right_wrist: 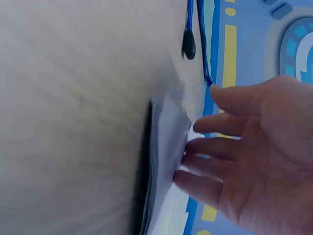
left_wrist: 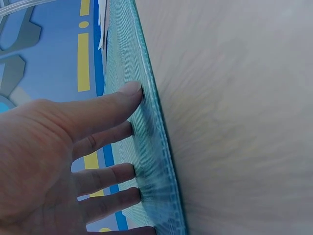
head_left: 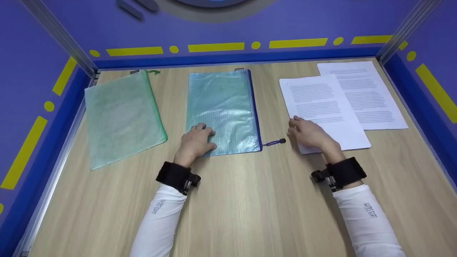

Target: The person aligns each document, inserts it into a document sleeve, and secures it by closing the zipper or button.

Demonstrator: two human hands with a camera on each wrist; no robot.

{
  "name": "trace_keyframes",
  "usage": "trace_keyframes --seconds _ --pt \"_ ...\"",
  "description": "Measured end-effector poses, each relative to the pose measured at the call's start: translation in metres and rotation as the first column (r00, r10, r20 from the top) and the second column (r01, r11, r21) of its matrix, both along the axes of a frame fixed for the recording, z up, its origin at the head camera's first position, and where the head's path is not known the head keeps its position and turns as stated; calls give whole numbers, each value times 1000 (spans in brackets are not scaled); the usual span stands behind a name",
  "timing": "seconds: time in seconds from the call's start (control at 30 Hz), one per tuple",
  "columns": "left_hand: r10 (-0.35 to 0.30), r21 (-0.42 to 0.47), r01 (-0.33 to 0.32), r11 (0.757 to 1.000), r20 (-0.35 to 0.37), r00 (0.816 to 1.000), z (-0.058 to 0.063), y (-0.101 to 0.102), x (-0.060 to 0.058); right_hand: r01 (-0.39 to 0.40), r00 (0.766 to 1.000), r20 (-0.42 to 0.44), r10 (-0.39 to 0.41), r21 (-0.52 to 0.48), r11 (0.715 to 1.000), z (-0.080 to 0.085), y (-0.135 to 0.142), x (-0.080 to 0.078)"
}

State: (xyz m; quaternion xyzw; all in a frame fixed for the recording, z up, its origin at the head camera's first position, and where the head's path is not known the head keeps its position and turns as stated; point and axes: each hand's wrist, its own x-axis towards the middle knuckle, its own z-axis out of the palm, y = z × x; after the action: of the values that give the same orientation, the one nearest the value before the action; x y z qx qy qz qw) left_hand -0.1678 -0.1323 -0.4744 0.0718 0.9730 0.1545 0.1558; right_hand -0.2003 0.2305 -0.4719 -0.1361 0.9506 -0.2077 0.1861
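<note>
A bluish-green zip folder with a dark purple zip edge lies flat before me. My left hand rests on its lower left corner, fingers spread; in the left wrist view the fingertips touch the folder. On the right lies a stack of printed paper. My right hand is at the stack's lower left edge, with its fingers extended. Seen from the right wrist, several fingertips meet the edge of the paper stack, and the thumb stands apart from it.
A green zip folder lies tilted at the left. Another printed sheet or stack sits partly under the front paper at the right. A purple zip pull sticks out from the middle folder. Purple-blue panels border the wooden table.
</note>
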Motion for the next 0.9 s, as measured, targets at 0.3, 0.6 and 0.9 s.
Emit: trace_keyframes --seconds 0.3,0.6,0.9 --pt "-5 2 5 1000 2 1000 0 -1 0 141 989 -40 -141 3 990 3 37 -13" --pt "-7 4 7 1000 13 1000 0 -1 0 365 931 -26 -364 26 931 3 83 -22" --pt "-12 8 12 1000 17 1000 2 0 0 471 881 46 -470 -16 882 7 114 -23"
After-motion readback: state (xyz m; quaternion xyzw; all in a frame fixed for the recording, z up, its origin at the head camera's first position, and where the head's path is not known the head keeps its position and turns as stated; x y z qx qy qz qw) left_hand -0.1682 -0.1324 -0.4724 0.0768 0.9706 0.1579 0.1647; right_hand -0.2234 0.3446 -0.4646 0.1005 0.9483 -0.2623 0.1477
